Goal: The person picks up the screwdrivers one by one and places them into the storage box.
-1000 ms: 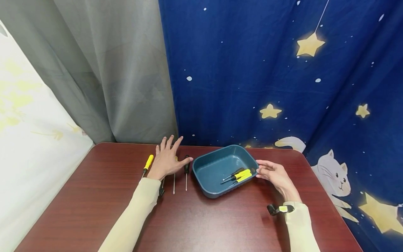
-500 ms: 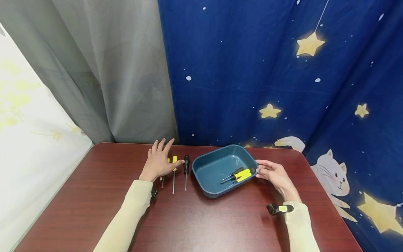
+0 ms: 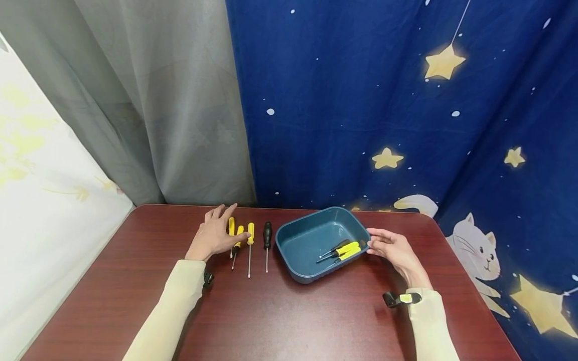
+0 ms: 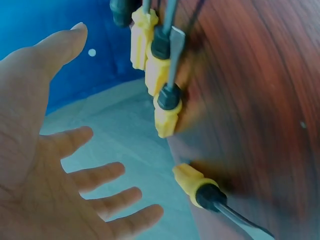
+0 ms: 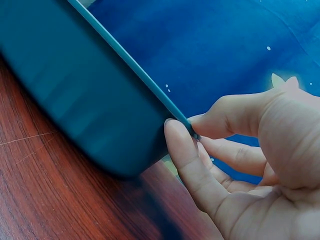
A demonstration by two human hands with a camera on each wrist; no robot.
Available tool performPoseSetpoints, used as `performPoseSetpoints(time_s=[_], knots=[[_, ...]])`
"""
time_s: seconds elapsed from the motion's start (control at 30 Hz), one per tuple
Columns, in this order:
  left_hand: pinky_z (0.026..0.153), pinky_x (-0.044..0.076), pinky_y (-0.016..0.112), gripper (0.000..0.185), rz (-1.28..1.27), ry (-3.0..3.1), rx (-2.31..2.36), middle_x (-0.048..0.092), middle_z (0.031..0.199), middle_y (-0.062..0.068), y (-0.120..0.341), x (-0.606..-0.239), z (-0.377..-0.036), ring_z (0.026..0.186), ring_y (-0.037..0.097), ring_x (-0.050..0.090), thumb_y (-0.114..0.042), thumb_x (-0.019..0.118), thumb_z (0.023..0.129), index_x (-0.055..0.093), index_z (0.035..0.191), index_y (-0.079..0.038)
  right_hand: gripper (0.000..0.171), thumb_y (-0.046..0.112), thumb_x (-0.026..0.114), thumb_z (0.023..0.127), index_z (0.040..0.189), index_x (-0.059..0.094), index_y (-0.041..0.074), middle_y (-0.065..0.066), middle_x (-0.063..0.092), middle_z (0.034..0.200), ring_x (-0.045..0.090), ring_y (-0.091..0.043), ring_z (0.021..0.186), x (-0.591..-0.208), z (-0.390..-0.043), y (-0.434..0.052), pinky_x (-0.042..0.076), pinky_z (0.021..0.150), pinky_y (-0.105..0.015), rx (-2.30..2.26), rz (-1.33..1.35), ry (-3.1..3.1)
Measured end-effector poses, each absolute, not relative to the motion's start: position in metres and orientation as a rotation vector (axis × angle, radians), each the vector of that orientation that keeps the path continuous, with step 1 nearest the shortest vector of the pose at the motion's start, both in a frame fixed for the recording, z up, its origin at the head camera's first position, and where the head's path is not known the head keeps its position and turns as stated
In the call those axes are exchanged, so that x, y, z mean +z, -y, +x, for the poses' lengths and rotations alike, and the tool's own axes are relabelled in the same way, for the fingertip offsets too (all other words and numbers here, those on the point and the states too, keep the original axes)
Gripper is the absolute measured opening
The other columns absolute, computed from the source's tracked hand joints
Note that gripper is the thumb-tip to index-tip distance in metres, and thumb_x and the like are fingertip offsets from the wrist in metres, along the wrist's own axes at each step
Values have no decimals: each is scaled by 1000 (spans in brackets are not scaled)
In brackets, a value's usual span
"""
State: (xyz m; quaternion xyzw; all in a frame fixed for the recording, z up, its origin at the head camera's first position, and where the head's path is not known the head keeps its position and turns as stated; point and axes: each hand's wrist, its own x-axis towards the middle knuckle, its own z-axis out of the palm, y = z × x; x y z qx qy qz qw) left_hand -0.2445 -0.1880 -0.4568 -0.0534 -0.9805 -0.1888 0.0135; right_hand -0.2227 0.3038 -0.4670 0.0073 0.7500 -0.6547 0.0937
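The left hand (image 3: 212, 236), fingers spread and holding nothing, rests beside a row of screwdrivers (image 3: 249, 244) on the table (image 3: 289, 311) (left of centre), while the right hand (image 3: 394, 250) pinches the right rim of the blue tray (image 3: 300, 240).

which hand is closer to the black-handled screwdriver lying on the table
Left. The left hand lies just left of the black-handled screwdriver, with yellow screwdrivers between them. The right hand pinches the far rim of the tray.

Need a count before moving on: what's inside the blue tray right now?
The blue tray holds small screwdrivers near its right end: two yellow handles and one black show. The right hand pinches that rim; whether more lie hidden there is unclear.
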Motion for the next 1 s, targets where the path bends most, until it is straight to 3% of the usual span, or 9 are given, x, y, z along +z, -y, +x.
performPoseSetpoints(time_s=[0.23, 0.6, 1.0], knots=[[105, 39, 71, 102, -146, 3073, -612, 27, 163, 26, 200, -462, -245, 141, 51, 32, -64, 72, 84, 25, 164, -21, 49, -4, 60, 97, 144, 50, -9, -16, 67, 107, 72, -7, 83, -469, -224, -305, 62, 82, -29, -1951, 45, -2225], [97, 50, 65, 97, -93, 3097, -629, 32, 156, 30, 215, -465, -246, 133, 49, 37, -48, 76, 86, 27, 163, -14, 50, -4, 61, 96, 144, 49, -11, -15, 68, 106, 72, -8, 83, -468, -223, -304, 62, 81, -28, -1950, 34, -2223], [101, 47, 66, 83, -94, 3136, -622, 36, 151, 34, 225, -468, -248, 133, 52, 39, -25, 74, 88, 34, 158, -5, 51, -4, 61, 96, 145, 48, -11, -15, 68, 108, 71, -7, 84, -468, -223, -304, 61, 82, -28, -1955, 19, -2222]])
